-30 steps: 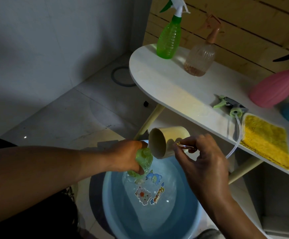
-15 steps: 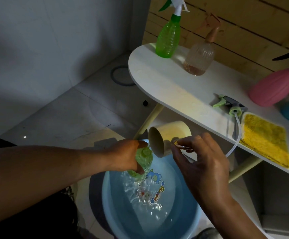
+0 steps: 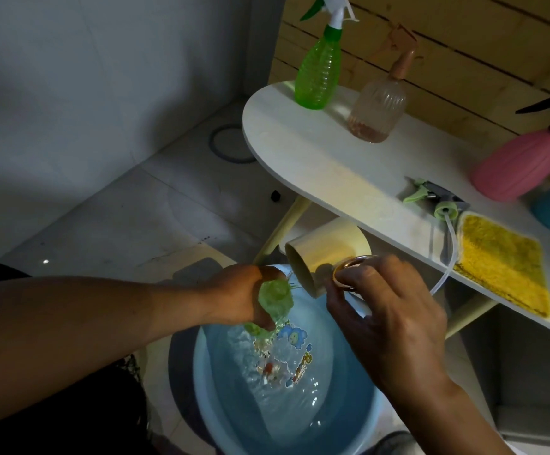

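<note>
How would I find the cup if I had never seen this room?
Find the white table; just under its front edge, above the blue basin, the right hand holds the cup by a shiny ring handle. Unlike the upright spray bottles on the table, it is cream, wide-mouthed and tipped sideways toward the green bottle in the left hand.

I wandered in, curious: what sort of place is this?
Probably a household washing or utility corner: a blue basin of water on the tiled floor, a green spray bottle and yellow cleaning cloth on the white table.
</note>
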A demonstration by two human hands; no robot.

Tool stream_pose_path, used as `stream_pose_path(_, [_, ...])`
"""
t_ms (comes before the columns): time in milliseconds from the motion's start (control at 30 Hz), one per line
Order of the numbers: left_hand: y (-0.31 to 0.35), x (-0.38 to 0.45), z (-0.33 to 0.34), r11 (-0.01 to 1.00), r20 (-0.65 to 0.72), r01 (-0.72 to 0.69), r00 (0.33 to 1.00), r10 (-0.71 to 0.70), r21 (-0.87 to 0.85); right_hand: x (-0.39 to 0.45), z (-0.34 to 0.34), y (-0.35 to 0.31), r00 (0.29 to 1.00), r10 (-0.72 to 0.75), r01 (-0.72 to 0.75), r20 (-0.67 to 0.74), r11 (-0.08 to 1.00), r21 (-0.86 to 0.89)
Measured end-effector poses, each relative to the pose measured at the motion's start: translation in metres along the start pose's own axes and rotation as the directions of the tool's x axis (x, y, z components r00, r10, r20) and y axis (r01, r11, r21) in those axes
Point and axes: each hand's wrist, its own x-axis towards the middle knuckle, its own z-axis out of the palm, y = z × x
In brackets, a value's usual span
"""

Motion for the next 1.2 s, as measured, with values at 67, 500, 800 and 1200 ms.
stream_pose_path(67, [0.000, 0.001, 0.001, 1.000, -0.001, -0.004, 1.000, 0.004, -0.003, 0.001, -0.003, 0.002, 0.999, -0.044, 0.044, 0.004, 0.998, -0.051])
stream_pose_path(500, [0.011, 0.012, 0.011, 0.993, -0.024, -0.053, 0.998, 0.051, -0.102, 0.014, -0.024, 0.017, 0.993, -0.050, 0.047, -0.110, 0.999, -0.027])
stream_pose_path(800, [0.038, 0.006, -0.016, 0.993, -0.010, -0.098, 0.995, 0.098, -0.071, 0.061, -0.044, 0.028, 0.700, 0.711, -0.590, 0.064, 0.526, 0.613])
stream_pose_path(1200, [0.055, 0.002, -0.042, 0.984, 0.016, -0.179, 0.984, 0.179, -0.004, 0.180, 0.036, 0.029, 0.540, 0.687, -0.692, 0.486, 0.034, 0.721])
